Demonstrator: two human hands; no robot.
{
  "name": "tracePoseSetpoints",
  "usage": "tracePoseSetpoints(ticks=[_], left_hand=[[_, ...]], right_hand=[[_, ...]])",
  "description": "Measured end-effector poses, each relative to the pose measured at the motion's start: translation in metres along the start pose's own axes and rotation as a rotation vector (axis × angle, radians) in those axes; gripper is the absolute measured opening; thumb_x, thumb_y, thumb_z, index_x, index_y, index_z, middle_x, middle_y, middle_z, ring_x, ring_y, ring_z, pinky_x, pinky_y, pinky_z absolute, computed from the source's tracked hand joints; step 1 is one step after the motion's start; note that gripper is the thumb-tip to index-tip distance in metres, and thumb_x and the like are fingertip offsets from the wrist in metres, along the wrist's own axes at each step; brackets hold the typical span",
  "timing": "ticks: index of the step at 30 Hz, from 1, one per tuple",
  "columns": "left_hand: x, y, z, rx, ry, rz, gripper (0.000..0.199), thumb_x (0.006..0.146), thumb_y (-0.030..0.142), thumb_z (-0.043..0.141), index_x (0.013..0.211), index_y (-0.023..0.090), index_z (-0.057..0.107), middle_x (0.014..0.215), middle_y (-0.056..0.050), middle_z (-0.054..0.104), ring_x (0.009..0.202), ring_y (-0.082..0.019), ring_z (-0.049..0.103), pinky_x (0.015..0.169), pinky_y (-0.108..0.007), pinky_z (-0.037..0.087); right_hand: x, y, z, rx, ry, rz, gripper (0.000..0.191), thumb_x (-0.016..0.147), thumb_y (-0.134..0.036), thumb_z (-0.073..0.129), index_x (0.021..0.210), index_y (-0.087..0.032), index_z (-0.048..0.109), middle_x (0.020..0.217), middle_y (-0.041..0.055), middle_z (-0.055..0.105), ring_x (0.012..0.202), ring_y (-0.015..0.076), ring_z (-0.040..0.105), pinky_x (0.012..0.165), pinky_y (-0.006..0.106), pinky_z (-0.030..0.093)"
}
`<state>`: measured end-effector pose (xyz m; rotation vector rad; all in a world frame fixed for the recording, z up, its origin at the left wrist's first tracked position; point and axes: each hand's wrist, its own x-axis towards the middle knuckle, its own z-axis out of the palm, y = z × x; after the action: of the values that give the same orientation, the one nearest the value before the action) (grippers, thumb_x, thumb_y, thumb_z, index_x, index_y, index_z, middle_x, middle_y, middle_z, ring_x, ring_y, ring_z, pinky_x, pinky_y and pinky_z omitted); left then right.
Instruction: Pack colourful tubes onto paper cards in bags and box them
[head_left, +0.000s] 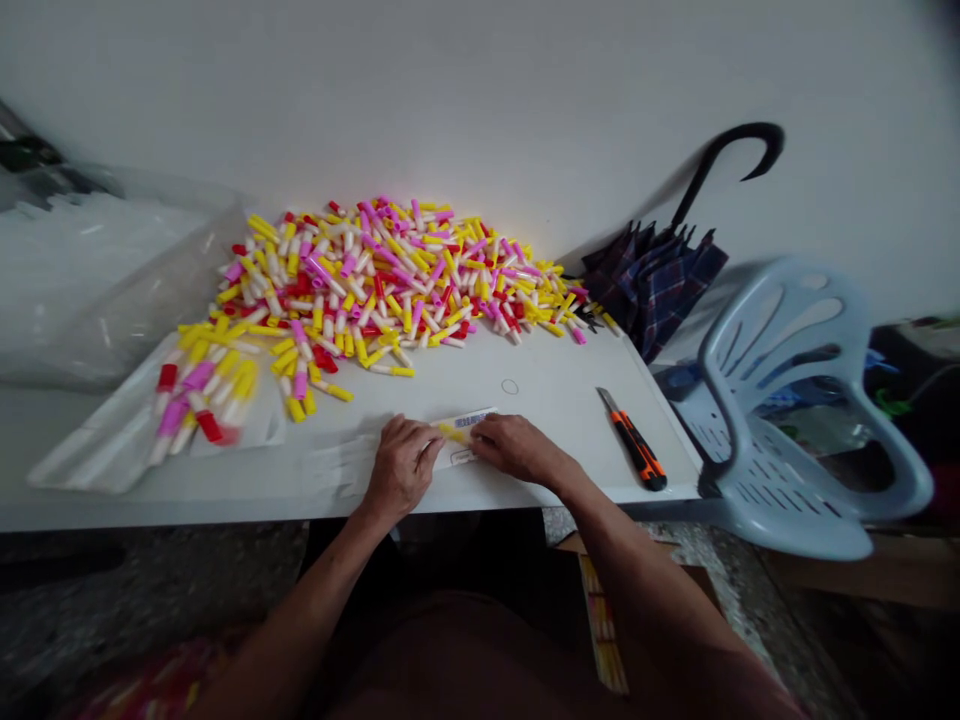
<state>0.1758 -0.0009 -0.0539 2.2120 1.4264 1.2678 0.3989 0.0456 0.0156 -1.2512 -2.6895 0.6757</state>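
Observation:
Near the front edge of the white table, a small clear packet with printed labels lies between my hands. Something yellow shows inside it. My left hand pinches its left end, fingers curled. The right hand grips the opposite end, fingers closed and partly hiding the print. More clear plastic sleeves seem to lie beside my left hand, though they are hard to make out. Beyond the hands spreads a large heap of short plastic tubes in white, yellow, pink and red.
An orange-black utility knife, blade out, lies at right. A thin ring rests mid-table. More tubes sit on plastic at left, by a large clear bag. A folded umbrella and blue-grey chair stand right. Below is a box.

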Motion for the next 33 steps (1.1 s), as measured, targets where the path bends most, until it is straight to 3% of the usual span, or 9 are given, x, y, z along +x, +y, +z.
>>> tracePoseSetpoints(ticks=[2, 5, 8, 12, 16, 18, 21, 24, 33], left_hand=[[0.0, 0.0, 0.0, 0.002, -0.008, -0.005, 0.015, 0.105, 0.024, 0.055, 0.096, 0.023, 0.067, 0.095, -0.001, 0.073, 0.094, -0.02, 0.066, 0.112, -0.047, 0.039], [0.0, 0.0, -0.001, -0.007, -0.001, -0.023, 0.016, 0.105, 0.024, 0.055, 0.094, 0.023, 0.067, 0.093, -0.001, 0.073, 0.093, -0.021, 0.066, 0.111, -0.047, 0.039], [0.001, -0.001, -0.001, -0.02, -0.005, -0.033, 0.017, 0.105, 0.026, 0.055, 0.093, 0.024, 0.067, 0.091, 0.0, 0.073, 0.092, -0.02, 0.067, 0.112, -0.047, 0.038], [0.001, -0.002, 0.0, -0.018, 0.0, -0.031, 0.016, 0.105, 0.026, 0.057, 0.094, 0.025, 0.068, 0.092, 0.0, 0.074, 0.092, -0.02, 0.067, 0.113, -0.047, 0.037], [0.0, -0.002, 0.0, -0.016, -0.007, -0.034, 0.016, 0.104, 0.025, 0.056, 0.093, 0.024, 0.068, 0.092, 0.0, 0.074, 0.092, -0.02, 0.067, 0.112, -0.048, 0.037], [0.001, -0.002, -0.001, -0.01, -0.018, -0.033, 0.016, 0.104, 0.024, 0.056, 0.093, 0.024, 0.068, 0.092, -0.001, 0.074, 0.092, -0.021, 0.067, 0.111, -0.048, 0.038], [0.001, -0.002, -0.002, -0.001, -0.019, -0.033, 0.016, 0.103, 0.024, 0.056, 0.092, 0.023, 0.067, 0.092, -0.001, 0.074, 0.091, -0.021, 0.067, 0.11, -0.048, 0.038], [0.001, -0.001, -0.003, 0.012, -0.023, -0.028, 0.018, 0.103, 0.025, 0.055, 0.09, 0.023, 0.067, 0.091, -0.001, 0.074, 0.091, -0.021, 0.067, 0.11, -0.049, 0.038], [0.005, 0.002, -0.002, 0.16, -0.134, -0.018, 0.021, 0.102, 0.024, 0.053, 0.086, 0.024, 0.066, 0.088, -0.004, 0.072, 0.09, -0.026, 0.062, 0.105, -0.052, 0.04]], right_hand=[[0.007, 0.001, 0.012, 0.195, 0.036, -0.009, 0.021, 0.102, -0.026, 0.061, 0.086, -0.016, 0.069, 0.081, 0.0034, 0.067, 0.072, 0.0139, 0.054, 0.071, 0.027, 0.038], [0.008, 0.011, 0.026, 0.574, 0.029, 0.023, 0.014, 0.098, -0.03, 0.065, 0.1, -0.018, 0.072, 0.08, -0.0008, 0.067, 0.07, 0.0131, 0.055, 0.069, 0.025, 0.041], [0.005, 0.026, 0.029, 0.705, 0.053, 0.077, 0.018, 0.093, -0.032, 0.071, 0.105, -0.019, 0.074, 0.08, -0.0011, 0.068, 0.072, 0.0145, 0.059, 0.069, 0.025, 0.044], [0.01, 0.033, 0.021, 0.508, 0.114, 0.071, 0.015, 0.087, -0.033, 0.081, 0.088, -0.019, 0.078, 0.086, 0.0018, 0.071, 0.075, 0.015, 0.062, 0.069, 0.025, 0.042], [0.024, 0.024, 0.019, 0.319, 0.052, -0.031, 0.019, 0.089, -0.041, 0.082, 0.092, -0.022, 0.079, 0.09, 0.0011, 0.071, 0.077, 0.0143, 0.063, 0.07, 0.024, 0.038], [0.031, 0.017, 0.022, 0.2, 0.076, -0.013, 0.035, 0.084, -0.052, 0.084, 0.098, -0.021, 0.076, 0.091, 0.0022, 0.071, 0.079, 0.0159, 0.063, 0.07, 0.025, 0.036], [0.036, 0.009, 0.027, 0.079, 0.172, 0.074, 0.075, 0.067, -0.07, 0.089, 0.119, -0.019, 0.068, 0.101, 0.006, 0.072, 0.086, 0.0205, 0.065, 0.072, 0.027, 0.038], [0.039, 0.006, 0.028, 0.038, 0.168, 0.07, 0.101, 0.062, -0.076, 0.087, 0.14, -0.02, 0.057, 0.111, 0.0097, 0.073, 0.094, 0.0243, 0.068, 0.077, 0.03, 0.042], [0.048, 0.01, 0.029, -0.061, 0.123, 0.007, 0.115, 0.064, -0.078, 0.085, 0.156, -0.02, 0.048, 0.121, 0.0153, 0.072, 0.103, 0.0296, 0.07, 0.081, 0.031, 0.047]])
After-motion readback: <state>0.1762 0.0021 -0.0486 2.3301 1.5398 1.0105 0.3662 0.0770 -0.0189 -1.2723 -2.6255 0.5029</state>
